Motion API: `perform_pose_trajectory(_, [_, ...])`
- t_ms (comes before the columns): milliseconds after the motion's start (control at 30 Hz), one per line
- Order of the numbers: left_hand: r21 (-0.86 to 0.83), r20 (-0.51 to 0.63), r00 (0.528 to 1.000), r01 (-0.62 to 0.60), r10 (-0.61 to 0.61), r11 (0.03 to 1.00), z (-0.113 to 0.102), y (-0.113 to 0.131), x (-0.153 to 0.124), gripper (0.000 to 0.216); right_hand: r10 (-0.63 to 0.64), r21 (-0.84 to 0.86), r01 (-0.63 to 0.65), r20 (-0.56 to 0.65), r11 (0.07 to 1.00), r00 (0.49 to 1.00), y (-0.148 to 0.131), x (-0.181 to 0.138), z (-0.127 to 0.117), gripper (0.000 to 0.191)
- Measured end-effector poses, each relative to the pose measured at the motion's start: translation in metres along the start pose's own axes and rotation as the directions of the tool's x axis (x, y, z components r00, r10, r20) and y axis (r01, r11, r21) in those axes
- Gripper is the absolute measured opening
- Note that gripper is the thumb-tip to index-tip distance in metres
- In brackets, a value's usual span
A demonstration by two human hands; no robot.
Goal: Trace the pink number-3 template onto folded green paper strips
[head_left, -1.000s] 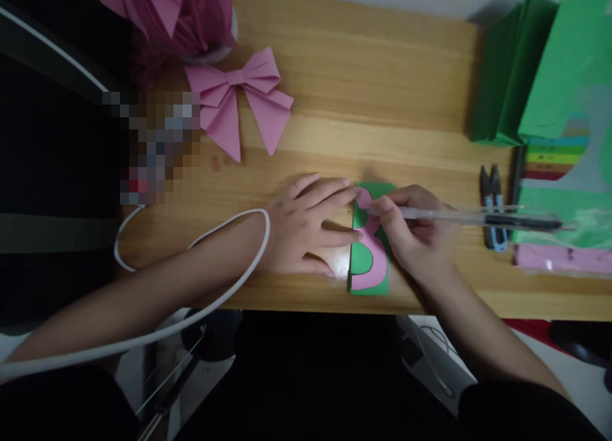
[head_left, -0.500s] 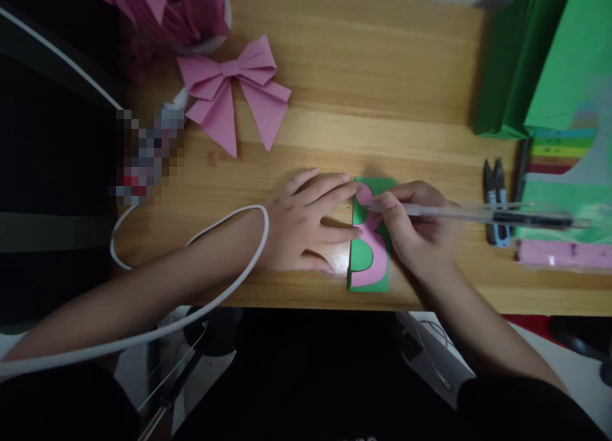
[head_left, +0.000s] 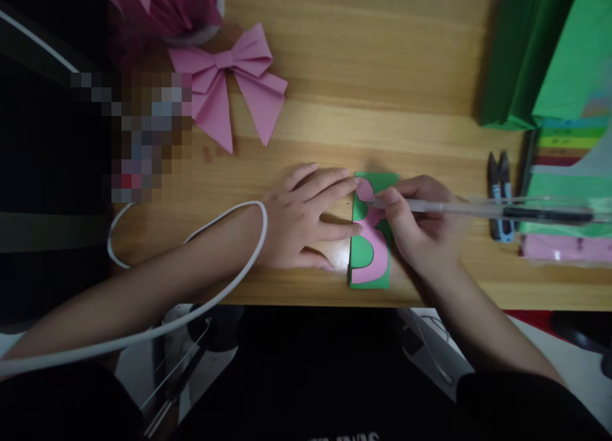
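Observation:
A curved pink paper cutout lies on a green paper rectangle near the table's front edge. Spread flat on the wood, my left hand touches the left side of the papers with its fingertips. My right hand grips a clear pen with a dark refill, its tip at the upper part of the pink cutout beside a green notch. Part of the green paper is hidden beneath my right fingers.
A folded pink paper bow lies at the upper left, near a pixelated item. Thread snips rest at right beside green paper packs. A white cable loops over my left forearm.
The pen tip has shifted slightly along the pink cutout's edge. The view has moved a little; my left hand stays flat in place.

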State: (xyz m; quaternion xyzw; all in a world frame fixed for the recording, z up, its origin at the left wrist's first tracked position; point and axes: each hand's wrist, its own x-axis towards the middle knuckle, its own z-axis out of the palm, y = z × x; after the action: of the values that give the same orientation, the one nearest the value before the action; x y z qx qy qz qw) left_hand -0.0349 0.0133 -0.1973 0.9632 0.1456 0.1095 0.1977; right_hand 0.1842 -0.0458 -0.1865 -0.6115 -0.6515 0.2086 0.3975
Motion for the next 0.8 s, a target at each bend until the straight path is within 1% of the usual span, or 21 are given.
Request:
perform_pose_trajectory(167, [0.003, -0.001, 1.0, -0.013, 0.013, 1.0, -0.0004, -0.0006, 0.0004, 0.06, 0.025, 0.019, -0.025, 0.003, 1.0, 1.0, 0.0022, -0.0014, -0.0011, 0.025])
perform_pose_trajectory(333, [-0.002, 0.005, 1.0, -0.012, 0.012, 1.0, -0.001, -0.0011, 0.0005, 0.061, 0.033, -0.001, -0.033, 0.01, 0.999, 0.999, 0.0021, -0.0022, -0.0031, 0.024])
perform_pose_trajectory(600, [0.001, 0.045, 0.999, -0.003, 0.003, 1.0, -0.0033, -0.0003, 0.0004, 0.061, 0.017, -0.014, -0.016, 0.032, 1.0, 0.999, -0.0009, -0.0025, -0.0058, 0.023])
perform_pose_trajectory(800, [0.017, 0.046, 0.999, -0.007, 0.007, 1.0, -0.0027, -0.0006, 0.0002, 0.06, -0.032, -0.02, 0.033, 0.052, 0.999, 0.998, -0.0041, -0.0024, -0.0074, 0.023])
